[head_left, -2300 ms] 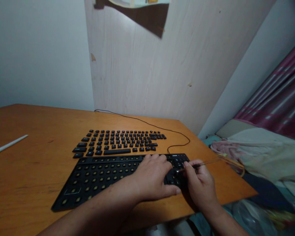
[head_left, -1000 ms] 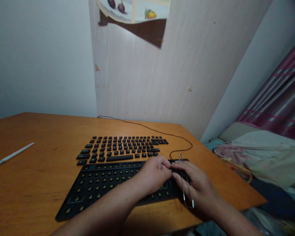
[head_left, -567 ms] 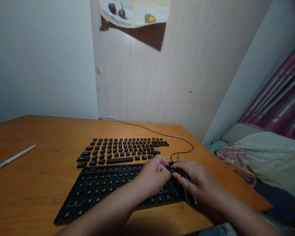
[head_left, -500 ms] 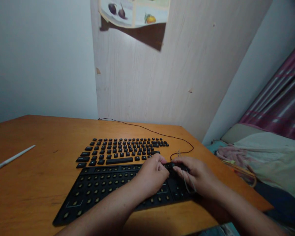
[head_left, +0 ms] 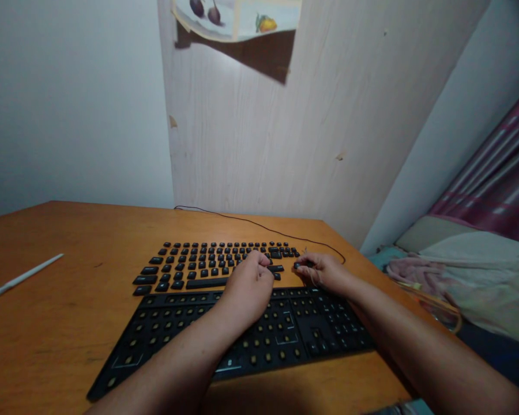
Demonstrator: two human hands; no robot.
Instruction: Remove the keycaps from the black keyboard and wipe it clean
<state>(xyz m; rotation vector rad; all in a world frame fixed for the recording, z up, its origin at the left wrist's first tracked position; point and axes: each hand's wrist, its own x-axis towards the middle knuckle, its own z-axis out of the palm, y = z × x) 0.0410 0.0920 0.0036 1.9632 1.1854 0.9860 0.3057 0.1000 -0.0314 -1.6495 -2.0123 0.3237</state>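
Note:
A black keyboard (head_left: 251, 341) lies near the desk's front edge, its left and middle sockets bare of keycaps and its right-hand number keys in place. Behind it, loose black keycaps (head_left: 192, 266) are laid out in rows, with a long space bar (head_left: 205, 283) in front. Over the right part of these rows hovers my left hand (head_left: 251, 282), fingers curled closed; whatever they hold is hidden. Just right of the rows, my right hand (head_left: 326, 273) pinches a small black keycap (head_left: 297, 266). A thin wire tool (head_left: 315, 279), like a keycap puller, shows among its fingers.
The brown wooden desk (head_left: 90, 242) meets the wall behind. A thin black cable (head_left: 259, 223) runs along its back toward the right. At the far left lies a white stick-like object (head_left: 23, 278). A bed with bedding (head_left: 454, 265) stands beyond the right edge.
Both hands have moved from the keyboard's upper right toward the loose keycaps: the left went left, the right went slightly up with a keycap in its fingers. The keyboard's number keys are now uncovered.

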